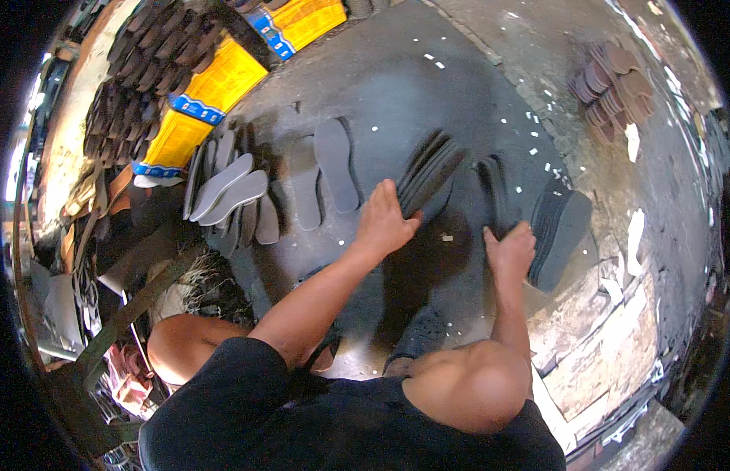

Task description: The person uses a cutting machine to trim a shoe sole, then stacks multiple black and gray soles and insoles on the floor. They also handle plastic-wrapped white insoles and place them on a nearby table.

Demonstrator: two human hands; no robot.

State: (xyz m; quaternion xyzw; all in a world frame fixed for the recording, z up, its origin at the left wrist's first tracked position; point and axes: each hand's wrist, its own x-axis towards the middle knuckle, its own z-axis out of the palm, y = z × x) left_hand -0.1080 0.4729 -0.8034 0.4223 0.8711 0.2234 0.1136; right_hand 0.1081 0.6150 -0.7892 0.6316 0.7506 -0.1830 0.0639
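the work looks partway through, judged from how the soles lie. on the dark sheet, soles are already gathered in a fanned bundle between one and two o'clock, in a thinner bundle between two and three, and in a dark stack at three. two flat grey soles toward eleven and a jumbled heap of soles toward ten are left loose and untouched.

the grip of the left hand, near the centre, is mostly closed: the near end of the fanned bundle is held between thumb and fingers. the right hand, at three, appears curled about the near end of the thinner bundle; how firmly it is gripped cannot be told. brown soles are piled at two, well apart from both hands.
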